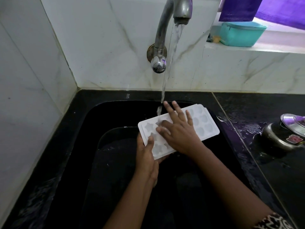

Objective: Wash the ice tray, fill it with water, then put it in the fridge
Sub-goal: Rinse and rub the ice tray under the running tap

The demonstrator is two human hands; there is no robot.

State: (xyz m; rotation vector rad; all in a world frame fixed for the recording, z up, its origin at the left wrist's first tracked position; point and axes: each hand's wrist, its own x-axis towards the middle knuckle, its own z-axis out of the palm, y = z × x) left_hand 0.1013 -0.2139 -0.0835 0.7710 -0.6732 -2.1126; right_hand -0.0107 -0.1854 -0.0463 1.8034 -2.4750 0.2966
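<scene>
Tray (pixel 205 123) under the tap (pixel 181 10): left hand (pixel 146 156) grips its end, right hand (pixel 179 132) (fingers spread) covers its middle; pot (pixel 279 138) at right.

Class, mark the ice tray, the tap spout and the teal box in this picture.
ice tray (pixel 203 123), head view, its right end with round cells.
tap spout (pixel 181 16), head view, its downturned mouth.
teal box (pixel 239 38), head view, its front wall.

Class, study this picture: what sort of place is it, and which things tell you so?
Probably a home kitchen. A tap runs water into a black sink, a steel pot stands on the wet counter beside it, and an ice tray is held over the sink.
</scene>
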